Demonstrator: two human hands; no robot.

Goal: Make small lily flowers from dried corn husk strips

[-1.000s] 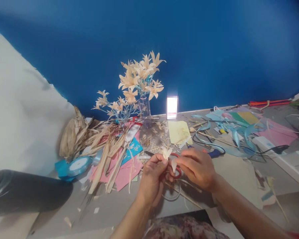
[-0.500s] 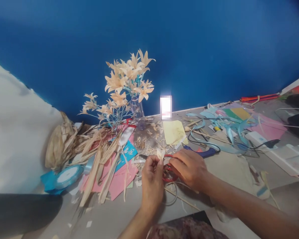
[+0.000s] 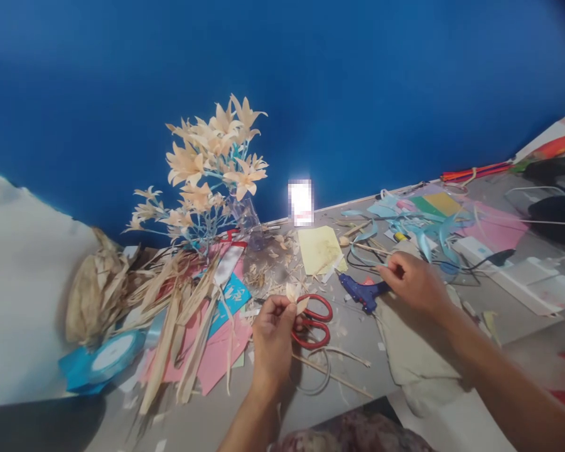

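Note:
Pinched between the thumb and fingers of my left hand (image 3: pixel 274 329) is a small flower (image 3: pixel 292 295) of cream, husk-like petals, pointing up. Red-handled scissors (image 3: pixel 317 323) lie just right of that hand, their blades partly hidden. My right hand (image 3: pixel 412 282) is closed at the handle end of a blue glue gun (image 3: pixel 361 292), whose nozzle points left; its fingers cover part of the handle. Under the right wrist lies a folded beige cloth (image 3: pixel 405 351). Behind the hands, similar cream flowers (image 3: pixel 216 144) on light blue stems stand in a clear bottle (image 3: pixel 245 216).
Dried husk strips (image 3: pixel 169 326) and pink paper (image 3: pixel 233 351) cover the left side, beside a light blue ribbon roll (image 3: pixel 117 355). A yellow sheet (image 3: pixel 317 248) lies mid-table. Tangled blue ribbon (image 3: pixel 424 242) and a white power strip (image 3: pixel 508 276) are at right.
My right hand has moved right, off the scissors, to the glue gun, which is now turned slightly. The scissors lie uncovered. My left hand still holds the flower, its petals more spread. The view has shifted.

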